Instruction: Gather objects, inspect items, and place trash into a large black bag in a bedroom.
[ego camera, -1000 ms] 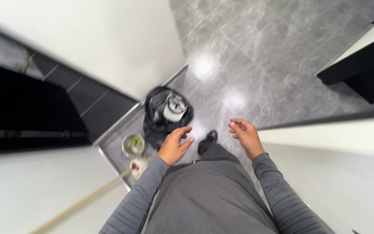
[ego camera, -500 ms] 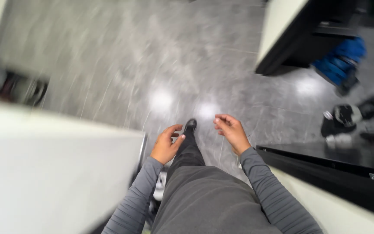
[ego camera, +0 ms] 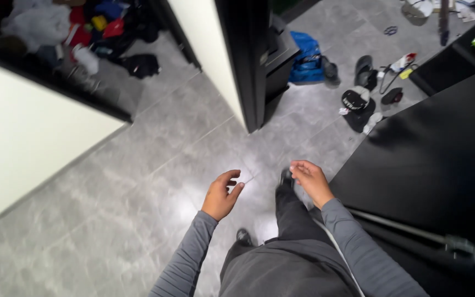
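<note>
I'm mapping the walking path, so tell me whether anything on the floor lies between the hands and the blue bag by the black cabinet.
Nothing visible does. Both the left hand and the right hand are empty above bare grey floor tiles. The blue bag lies beyond them beside the black cabinet, with only open floor between; the sandals and black cap lie off to its right.

Bright, even indoor light with a wide-angle bend at the edges.
Overhead light throws a soft white glare patch on the glossy grey floor between the left hand and the legs. The black panel at right takes almost no light and shows no detail. Shadows are faint and short. Both hands, the right hand included, look fairly sharp; the clutter at the top is small and slightly soft. Straight edges of the white wall lean and curve toward the frame borders.
</note>
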